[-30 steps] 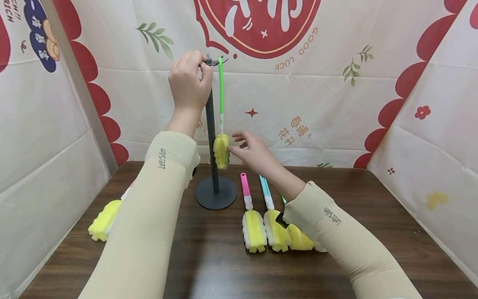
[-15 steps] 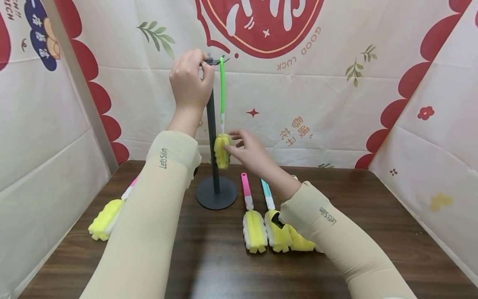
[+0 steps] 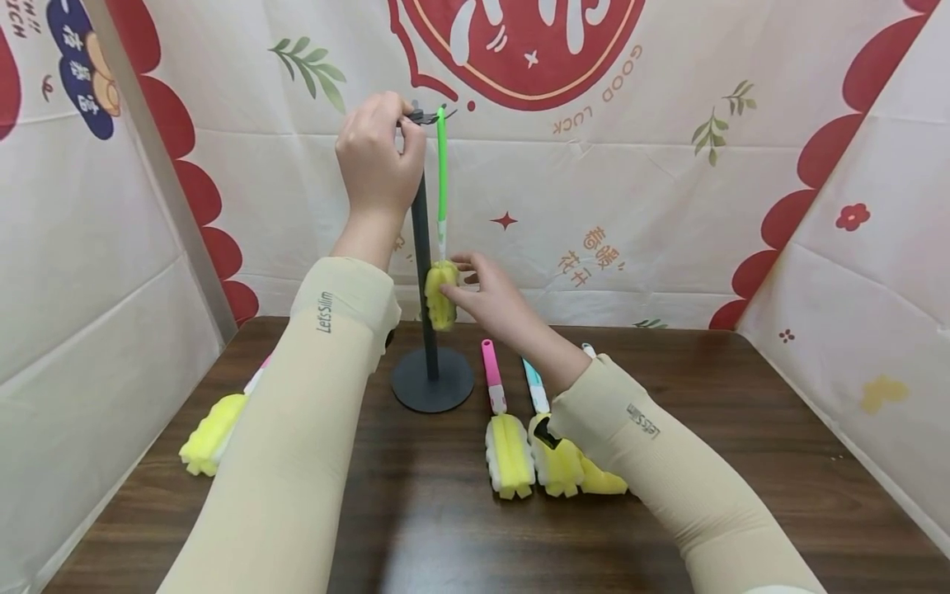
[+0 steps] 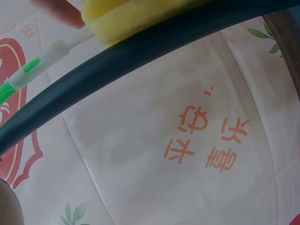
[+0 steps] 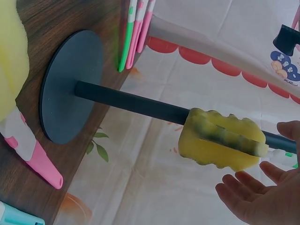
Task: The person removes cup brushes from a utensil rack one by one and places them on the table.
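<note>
A sponge bottle brush (image 3: pixel 442 295) with a green handle hangs by its handle end from a dark hook at the top of the black stand (image 3: pixel 421 239). My left hand (image 3: pixel 380 157) grips the stand's top beside that hook, thumb and fingers curled round it. Beside the hanging brush's yellow sponge head (image 5: pixel 222 140), my right hand (image 3: pixel 493 290) has its fingers spread and relaxed. In the head view the right thumb overlaps the sponge's edge; whether it touches is unclear. The stand's round base (image 5: pixel 70 86) rests on the table.
A pink-handled brush (image 3: pixel 509 454) and a blue-handled brush (image 3: pixel 557 462) lie on the wooden table (image 3: pixel 445 528). Another yellow sponge head (image 3: pixel 603 478) is partly under the right sleeve. More brushes (image 3: pixel 211 433) lie left, partly hidden by the left sleeve.
My right hand has moved slightly left, its thumb now overlapping the sponge head in the head view. The left hand stays at the stand's top.
</note>
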Motion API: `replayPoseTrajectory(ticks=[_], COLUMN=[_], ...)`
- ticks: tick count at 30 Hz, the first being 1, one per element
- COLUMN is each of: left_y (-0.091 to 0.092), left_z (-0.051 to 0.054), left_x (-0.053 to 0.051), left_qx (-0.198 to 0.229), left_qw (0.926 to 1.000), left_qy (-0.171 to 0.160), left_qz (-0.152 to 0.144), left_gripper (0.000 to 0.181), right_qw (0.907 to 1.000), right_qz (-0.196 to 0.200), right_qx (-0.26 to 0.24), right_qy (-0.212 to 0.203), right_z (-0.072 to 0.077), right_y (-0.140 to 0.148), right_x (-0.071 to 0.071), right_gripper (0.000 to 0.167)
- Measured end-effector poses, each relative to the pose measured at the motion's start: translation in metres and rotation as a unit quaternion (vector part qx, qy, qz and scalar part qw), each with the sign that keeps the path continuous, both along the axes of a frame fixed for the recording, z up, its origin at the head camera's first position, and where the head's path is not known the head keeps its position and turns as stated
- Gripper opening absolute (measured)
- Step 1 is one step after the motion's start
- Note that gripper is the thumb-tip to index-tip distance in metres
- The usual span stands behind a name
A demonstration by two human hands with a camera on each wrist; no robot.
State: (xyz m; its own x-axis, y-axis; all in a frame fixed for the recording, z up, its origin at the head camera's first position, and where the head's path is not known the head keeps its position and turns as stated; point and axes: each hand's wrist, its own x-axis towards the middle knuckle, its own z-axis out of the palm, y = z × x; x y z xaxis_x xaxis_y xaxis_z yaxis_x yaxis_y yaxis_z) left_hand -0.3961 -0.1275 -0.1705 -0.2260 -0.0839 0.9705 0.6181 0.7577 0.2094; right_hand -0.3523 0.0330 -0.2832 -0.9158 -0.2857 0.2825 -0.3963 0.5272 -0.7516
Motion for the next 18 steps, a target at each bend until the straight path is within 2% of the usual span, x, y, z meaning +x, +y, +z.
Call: replayPoseTrajectory(ticks=[8, 13, 18], left_y=[-0.001, -0.002, -0.003], left_z=[-0.002, -0.002, -0.002], left_x=[-0.003, -0.003, -0.002], left_qx=[-0.005, -0.006, -0.005], left_qw=[0.9996, 0.9996, 0.9997], left_qy=[0.027, 0.026, 0.022], left_qz=[-0.001, -0.002, -0.007], left_gripper=[0.024, 0.024, 0.024], right_qw=[1.0000, 0.9998, 1.0000], right_qz=[0.002, 0.000, -0.001], right_qx=[-0.003, 0.001, 0.000], right_qy=[-0.006, -0.018, -0.009], right_z=[-0.001, -0.002, -0.004], right_y=[-0.006, -0.010, -0.011], right_x=[-0.005, -0.004, -0.004], right_gripper=[0.059, 0.057, 0.053])
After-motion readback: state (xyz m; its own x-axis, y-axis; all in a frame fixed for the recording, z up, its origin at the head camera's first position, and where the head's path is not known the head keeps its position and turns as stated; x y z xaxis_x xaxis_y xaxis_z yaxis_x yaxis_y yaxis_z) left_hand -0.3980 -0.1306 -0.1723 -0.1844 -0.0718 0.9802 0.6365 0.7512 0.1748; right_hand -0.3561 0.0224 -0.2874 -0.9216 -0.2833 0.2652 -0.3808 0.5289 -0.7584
